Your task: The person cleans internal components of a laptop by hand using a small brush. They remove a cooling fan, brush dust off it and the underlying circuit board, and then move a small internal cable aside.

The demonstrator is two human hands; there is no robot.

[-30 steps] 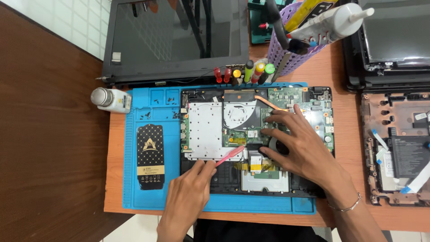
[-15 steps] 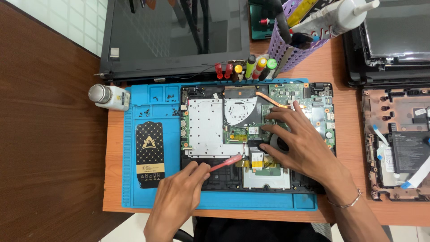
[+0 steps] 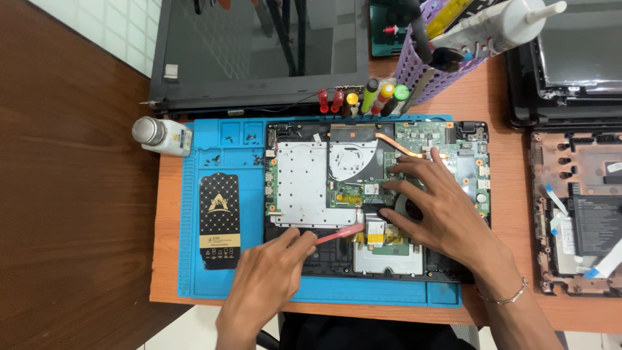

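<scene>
An opened laptop base [image 3: 304,188] with its green circuit board, silver plate and copper heat pipe [image 3: 405,150] lies on a blue work mat [image 3: 194,214]. My left hand [image 3: 262,285] grips a thin pink pry tool [image 3: 340,234], whose tip rests at a black and yellow connector area near the board's lower middle. My right hand [image 3: 440,204] lies flat on the board with fingers spread, over the fan, a fingertip touching the small black part beside the tool's tip.
A black card with gold print [image 3: 219,220] lies on the mat's left, small screws [image 3: 223,159] above it. A white bottle [image 3: 162,135] lies at the mat's corner. Behind are a dark laptop lid [image 3: 259,58], several screwdrivers [image 3: 363,100] and a purple basket [image 3: 440,65]. Another opened casing [image 3: 576,207] sits right.
My left hand has slid the pink tool slightly down and left, its tip staying near the board's lower middle. My right hand has kept its place on the board.
</scene>
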